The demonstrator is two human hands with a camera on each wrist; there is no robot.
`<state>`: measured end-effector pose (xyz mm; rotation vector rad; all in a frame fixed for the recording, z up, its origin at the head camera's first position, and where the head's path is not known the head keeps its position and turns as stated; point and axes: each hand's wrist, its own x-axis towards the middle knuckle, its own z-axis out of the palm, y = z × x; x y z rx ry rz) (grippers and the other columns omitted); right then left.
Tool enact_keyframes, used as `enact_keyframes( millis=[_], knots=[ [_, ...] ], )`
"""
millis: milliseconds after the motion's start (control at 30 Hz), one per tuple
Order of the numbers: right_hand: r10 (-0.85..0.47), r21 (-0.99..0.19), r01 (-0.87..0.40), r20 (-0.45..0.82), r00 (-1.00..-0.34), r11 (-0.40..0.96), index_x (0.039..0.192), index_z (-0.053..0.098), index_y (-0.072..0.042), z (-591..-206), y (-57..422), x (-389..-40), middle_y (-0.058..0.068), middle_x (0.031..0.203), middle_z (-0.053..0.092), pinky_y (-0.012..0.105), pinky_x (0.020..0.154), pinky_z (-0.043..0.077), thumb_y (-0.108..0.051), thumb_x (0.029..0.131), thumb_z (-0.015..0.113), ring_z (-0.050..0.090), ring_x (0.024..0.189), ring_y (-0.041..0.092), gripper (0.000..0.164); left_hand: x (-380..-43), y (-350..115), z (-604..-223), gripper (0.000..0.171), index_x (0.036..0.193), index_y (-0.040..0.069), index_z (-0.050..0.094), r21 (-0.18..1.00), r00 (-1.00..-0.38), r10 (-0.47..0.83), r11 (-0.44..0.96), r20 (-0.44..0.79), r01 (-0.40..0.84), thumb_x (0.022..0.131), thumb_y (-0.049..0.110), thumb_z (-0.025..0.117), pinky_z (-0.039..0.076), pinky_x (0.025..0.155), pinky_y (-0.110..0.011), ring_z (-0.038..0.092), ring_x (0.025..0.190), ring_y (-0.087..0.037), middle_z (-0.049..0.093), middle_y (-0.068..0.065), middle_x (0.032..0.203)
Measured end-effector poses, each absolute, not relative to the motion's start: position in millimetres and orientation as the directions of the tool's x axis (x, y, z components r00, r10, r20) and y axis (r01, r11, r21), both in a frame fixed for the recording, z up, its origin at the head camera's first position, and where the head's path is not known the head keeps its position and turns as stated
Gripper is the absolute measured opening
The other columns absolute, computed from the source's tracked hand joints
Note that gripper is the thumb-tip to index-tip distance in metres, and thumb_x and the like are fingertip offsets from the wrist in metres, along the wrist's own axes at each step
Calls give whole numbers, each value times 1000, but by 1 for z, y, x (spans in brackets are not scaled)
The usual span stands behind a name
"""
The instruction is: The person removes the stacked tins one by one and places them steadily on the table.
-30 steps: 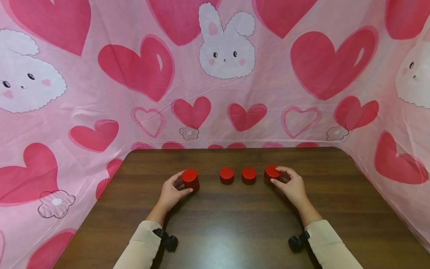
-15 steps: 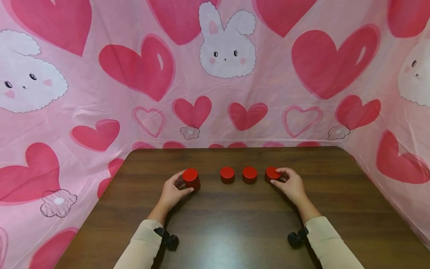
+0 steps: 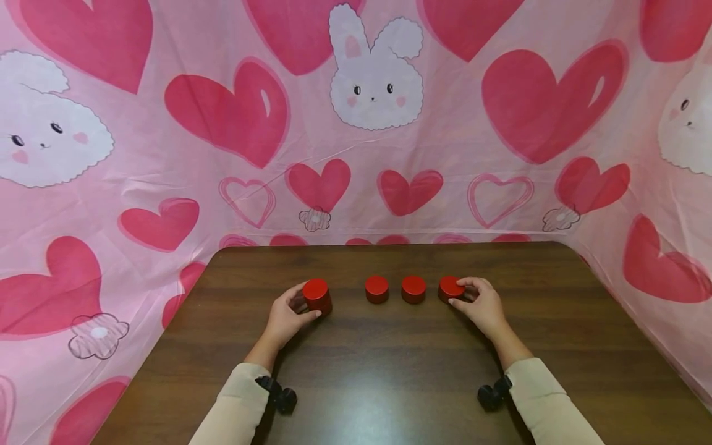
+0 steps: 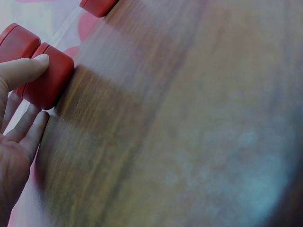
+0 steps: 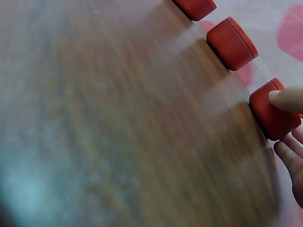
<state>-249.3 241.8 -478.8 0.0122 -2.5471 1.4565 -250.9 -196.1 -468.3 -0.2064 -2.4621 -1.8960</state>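
At the left of the row, two round red tins stand one on the other. The upper tin [image 3: 316, 288] is apart from the other tins in the row. My left hand [image 3: 285, 318] holds this stack from the left, and in the left wrist view its thumb [image 4: 31, 68] lies on the lower tin [image 4: 52, 87]. To the right, my right hand [image 3: 485, 307] pinches a single red tin [image 3: 449, 289] between thumb and fingers; it sits upright on the table. Two more red tins, one left of centre [image 3: 376, 289] and one beside it [image 3: 413, 289], stand between the hands, untouched.
Everything stands on a dark wooden table [image 3: 356, 358], toward its far edge. A pink cloth [image 3: 356, 148] with hearts and rabbits hangs behind and along both sides. Black wrist devices are on both sleeves, one on the left [image 3: 278, 395] and one on the right [image 3: 492, 395].
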Motion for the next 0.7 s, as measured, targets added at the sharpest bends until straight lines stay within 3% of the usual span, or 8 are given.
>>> enact_keyframes(
  millis=[133,267,367,500,600,700],
  knots=[
    [101,-838,-123,207,-973,532,113,61,3,-476,241,-247,20,120,53,42,94,50,-2,79,80,60,109,37,39,-246,-194,-460,72,137,1,52,959,-990,97,256,98,120,73,-6,82,44,102,-48,56,119,-37,56,-20,134],
    [106,-827,-137,230,-967,545,112,62,3,-474,241,-245,19,120,54,44,94,50,-4,79,80,60,107,36,39,-250,-196,-470,72,135,4,55,958,-990,82,256,111,128,70,-3,85,46,100,-45,58,117,-33,59,-16,131],
    [107,-821,-148,245,-964,551,113,62,2,-472,240,-244,18,120,54,25,90,52,-6,79,81,60,106,36,40,-252,-197,-475,71,134,4,55,956,-990,76,260,118,134,70,-2,85,47,100,-45,58,116,-33,59,-16,130],
    [111,-829,-192,290,-950,525,111,62,3,-469,239,-243,18,120,54,2,82,41,-4,78,82,61,105,37,40,-253,-196,-476,71,134,3,55,955,-989,73,262,126,141,70,-3,85,47,99,-44,58,116,-34,59,-17,130],
    [117,-839,-240,335,-935,488,110,62,6,-466,236,-242,19,119,54,3,83,43,0,76,82,62,103,37,39,-252,-197,-476,70,134,4,55,957,-991,68,258,119,133,70,-3,85,47,99,-43,58,117,-33,59,-16,131],
    [121,-840,-276,369,-921,466,108,63,7,-463,233,-241,19,118,54,13,86,49,3,75,82,62,102,36,39,-252,-197,-475,69,133,5,56,960,-992,68,252,111,125,71,-3,85,47,100,-43,58,117,-32,59,-14,131]
  ],
)
